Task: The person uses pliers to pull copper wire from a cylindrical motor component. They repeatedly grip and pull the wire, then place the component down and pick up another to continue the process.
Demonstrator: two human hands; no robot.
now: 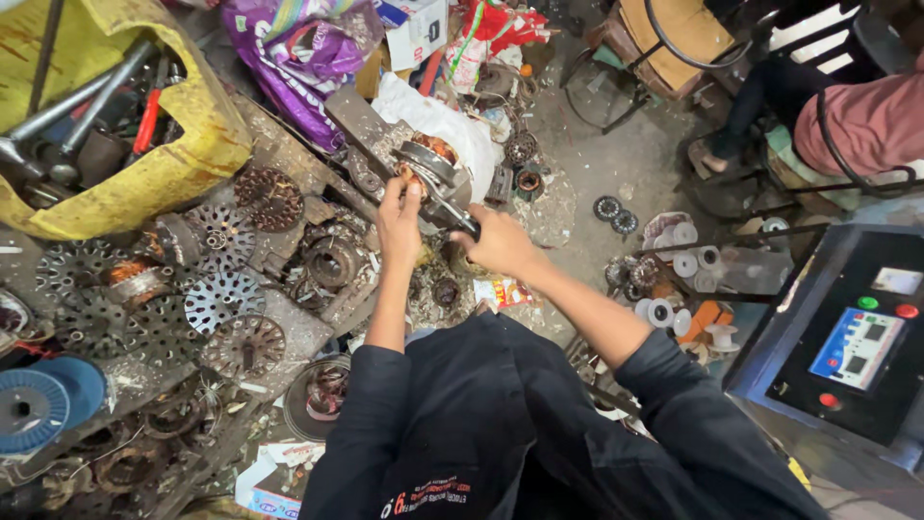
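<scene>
Hands grip together: left hand [399, 217] on motor stator [430, 162], right hand [499, 241] on tool handle [452, 214] slanting up-left.

Two bare hands are seen at the middle of the floor: the left hand [397, 220] and the right hand [500, 243]. One round metal motor part [423, 161] is gripped between them, and one dark-handled tool [454, 214] is held against it. One yellow tub [183, 144] of long tools is counted at the upper left corner, and one blue spool [34, 406] at the left edge. One purple bag [294, 53] is found at the top edge. Five white spools [685, 265] at least (some are partly hidden) are counted right of the hands. One control box [852, 347] with four round buttons is seen at the right edge.
</scene>
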